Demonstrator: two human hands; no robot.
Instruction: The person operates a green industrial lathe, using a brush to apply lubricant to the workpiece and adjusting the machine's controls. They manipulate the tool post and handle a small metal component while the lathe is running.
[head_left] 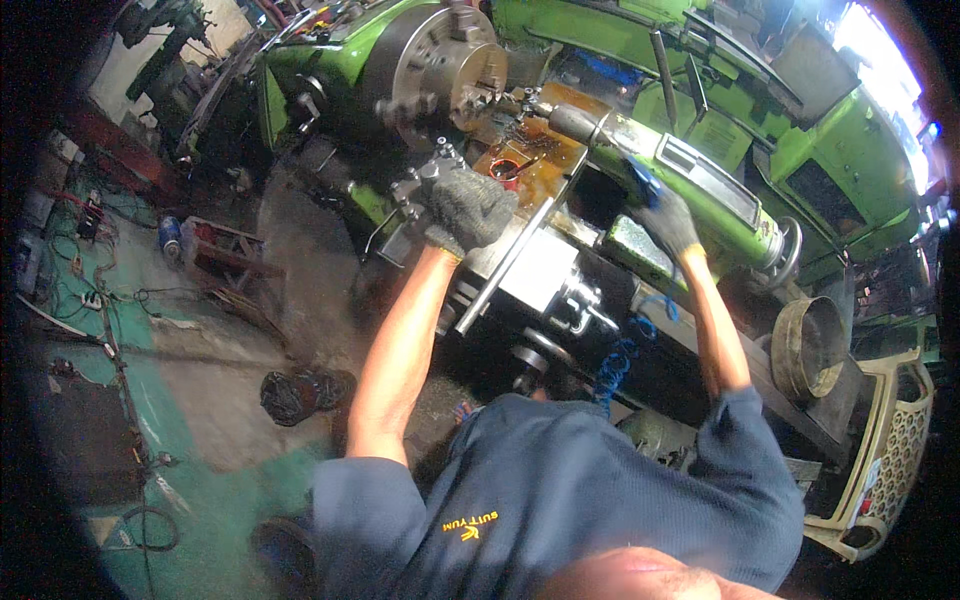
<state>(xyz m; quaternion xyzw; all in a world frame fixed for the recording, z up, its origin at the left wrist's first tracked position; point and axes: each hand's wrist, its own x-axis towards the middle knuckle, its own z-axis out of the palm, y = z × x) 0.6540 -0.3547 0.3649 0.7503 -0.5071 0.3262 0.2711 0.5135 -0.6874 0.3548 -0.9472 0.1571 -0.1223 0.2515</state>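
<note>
My left hand (472,208), in a grey work glove, is closed in a fist at the tool post (436,168) of a green lathe. What its fingers wrap round, if anything, is hidden. To the right, my gloved right hand (668,222) grips a blue air blow gun (645,182) beside the tailstock (690,165). A coiled blue hose (618,368) hangs below that hand. Ahead of my left hand is the large round chuck (425,65). A small red-rimmed cup (503,172) stands on the oily brown plate (545,155) between my hands.
A long metal bar (508,265) lies across the carriage near my left hand. The tailstock handwheel (787,250) is at right, with a round metal ring (808,348) nearer me. Cables (110,330) and a black bundle (305,393) lie on the floor at left.
</note>
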